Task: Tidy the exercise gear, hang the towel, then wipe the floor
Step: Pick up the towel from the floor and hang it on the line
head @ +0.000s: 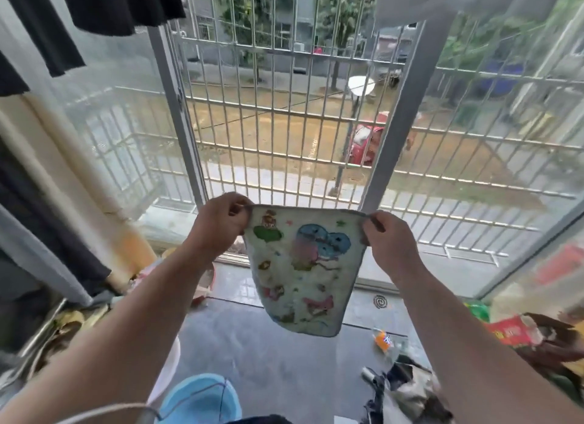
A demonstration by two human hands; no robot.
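Two hands hold a small towel (303, 265) spread out at the centre of the frame, in front of a barred window (284, 107). The left hand (221, 226) pinches the towel's upper left corner between thumb and fingers, and the right hand (390, 239) pinches the upper right corner the same way, so the top edge is pulled nearly straight between them. The towel hangs free below that edge, narrowing toward its rounded bottom hem, clear of the floor (268, 354). Its pale face carries printed cartoon shapes in blue, pink and green, with a blue-grey trim around the border.

Dark garments (104, 6) hang across the upper left of the frame, and a pale cloth (442, 0) hangs at the upper right. On the grey floor, a light blue bucket (202, 398) sits at the bottom centre. An orange-labelled object (384, 341), perhaps a crushed bottle though it is too blurred to be sure, lies lower right of the towel. A round floor drain (380, 301) shows just right of the towel's lower edge. Cluttered bags and packaging (512, 329) fill the lower right.
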